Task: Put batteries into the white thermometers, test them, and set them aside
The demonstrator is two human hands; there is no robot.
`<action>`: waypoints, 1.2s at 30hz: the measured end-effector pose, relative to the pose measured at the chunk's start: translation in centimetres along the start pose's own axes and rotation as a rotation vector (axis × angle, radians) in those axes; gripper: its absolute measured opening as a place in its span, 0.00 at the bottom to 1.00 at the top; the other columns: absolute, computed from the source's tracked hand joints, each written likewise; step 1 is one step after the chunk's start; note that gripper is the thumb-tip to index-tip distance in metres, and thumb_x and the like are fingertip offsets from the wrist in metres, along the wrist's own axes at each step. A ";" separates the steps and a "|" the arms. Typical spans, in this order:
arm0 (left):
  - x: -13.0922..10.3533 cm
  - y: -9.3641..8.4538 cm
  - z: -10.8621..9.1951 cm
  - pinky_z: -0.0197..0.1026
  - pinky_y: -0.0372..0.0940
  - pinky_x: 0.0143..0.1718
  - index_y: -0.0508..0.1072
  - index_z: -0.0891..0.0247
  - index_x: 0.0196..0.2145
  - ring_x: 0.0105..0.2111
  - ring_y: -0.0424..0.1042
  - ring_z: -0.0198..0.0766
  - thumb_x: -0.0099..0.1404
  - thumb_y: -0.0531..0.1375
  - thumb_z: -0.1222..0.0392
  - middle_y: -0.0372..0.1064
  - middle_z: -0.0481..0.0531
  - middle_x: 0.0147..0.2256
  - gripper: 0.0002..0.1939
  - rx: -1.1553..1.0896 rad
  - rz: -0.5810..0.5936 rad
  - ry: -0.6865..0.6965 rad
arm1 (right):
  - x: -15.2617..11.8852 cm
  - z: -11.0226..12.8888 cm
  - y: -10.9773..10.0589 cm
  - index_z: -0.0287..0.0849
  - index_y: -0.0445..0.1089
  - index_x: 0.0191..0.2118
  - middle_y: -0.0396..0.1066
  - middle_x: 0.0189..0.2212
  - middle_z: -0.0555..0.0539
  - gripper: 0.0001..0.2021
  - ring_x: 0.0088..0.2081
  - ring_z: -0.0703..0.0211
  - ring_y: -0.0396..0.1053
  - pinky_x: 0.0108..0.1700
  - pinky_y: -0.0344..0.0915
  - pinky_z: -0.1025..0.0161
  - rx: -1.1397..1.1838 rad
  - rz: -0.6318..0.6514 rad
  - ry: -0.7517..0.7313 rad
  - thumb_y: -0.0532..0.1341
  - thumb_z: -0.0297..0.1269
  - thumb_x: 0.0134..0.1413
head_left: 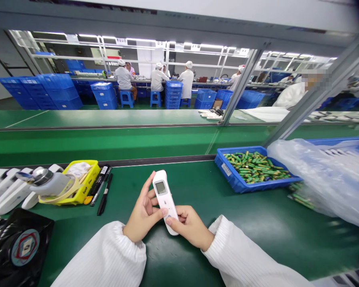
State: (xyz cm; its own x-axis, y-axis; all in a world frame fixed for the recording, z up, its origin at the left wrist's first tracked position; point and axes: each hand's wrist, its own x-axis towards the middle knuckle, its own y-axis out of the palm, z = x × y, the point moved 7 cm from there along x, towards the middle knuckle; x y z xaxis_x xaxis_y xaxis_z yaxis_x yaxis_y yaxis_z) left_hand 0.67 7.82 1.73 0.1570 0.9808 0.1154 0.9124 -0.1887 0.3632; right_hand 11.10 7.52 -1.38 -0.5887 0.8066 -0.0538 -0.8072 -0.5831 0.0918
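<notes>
A white handheld infrared thermometer (pixel 169 202) with a small grey screen (pixel 160 187) is held over the green bench, its screen end pointing away from me. My left hand (pixel 143 213) closes on its left side, the thumb lying across the front near the buttons. Around the lower end my right hand (pixel 190 227) is closed, with its thumb also on the front face. Both hands grip this one device. The back of the thermometer is hidden.
At right, a blue tray (pixel 236 185) holds many green batteries (pixel 254 167), beside a clear plastic bag (pixel 326 179). Left are a yellow basket (pixel 92 175), a metal-capped bottle (pixel 48 183), black pens (pixel 104 195), white devices (pixel 6 191) and a black fan (pixel 20 243). Co-workers sit beyond the green conveyor belt (pixel 107 141).
</notes>
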 end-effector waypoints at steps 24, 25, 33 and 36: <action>0.0 0.1 0.5 0.40 0.66 0.36 0.40 0.46 0.63 0.36 0.68 0.36 0.56 0.65 0.62 0.64 0.54 0.45 0.47 0.000 0.038 -0.034 | -0.1 -0.1 -0.7 0.37 0.62 0.21 0.51 0.18 0.54 0.21 0.22 0.68 0.45 0.23 0.42 0.68 -0.260 -0.032 -0.019 0.58 0.50 0.54; 0.0 0.0 0.5 0.39 0.66 0.36 0.40 0.46 0.63 0.36 0.68 0.37 0.56 0.65 0.62 0.64 0.54 0.45 0.47 0.001 0.035 -0.034 | -0.1 -0.1 -0.7 0.37 0.62 0.21 0.50 0.18 0.54 0.21 0.22 0.68 0.45 0.23 0.41 0.68 -0.266 -0.033 -0.020 0.58 0.50 0.54; 0.1 -0.6 0.8 0.40 0.66 0.35 0.41 0.46 0.63 0.39 0.69 0.40 0.52 0.67 0.62 0.64 0.55 0.45 0.50 -0.002 0.002 0.034 | 0.4 -0.3 -0.7 0.37 0.62 0.22 0.51 0.19 0.53 0.22 0.23 0.66 0.46 0.24 0.43 0.67 -0.281 0.007 0.003 0.58 0.53 0.52; -0.5 -0.8 0.3 0.41 0.66 0.35 0.42 0.47 0.63 0.39 0.69 0.41 0.51 0.68 0.62 0.64 0.56 0.46 0.51 0.012 0.010 0.038 | 0.2 -0.1 0.0 0.37 0.63 0.24 0.51 0.19 0.53 0.23 0.23 0.66 0.47 0.25 0.44 0.67 -0.267 0.093 -0.012 0.59 0.57 0.49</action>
State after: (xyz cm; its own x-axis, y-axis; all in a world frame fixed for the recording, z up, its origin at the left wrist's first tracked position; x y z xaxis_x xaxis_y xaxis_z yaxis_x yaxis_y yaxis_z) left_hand 0.01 7.46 1.14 0.1522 0.9763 0.1538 0.9152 -0.1980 0.3511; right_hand 10.96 7.70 -1.47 -0.6612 0.7489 -0.0455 -0.7336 -0.6580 -0.1698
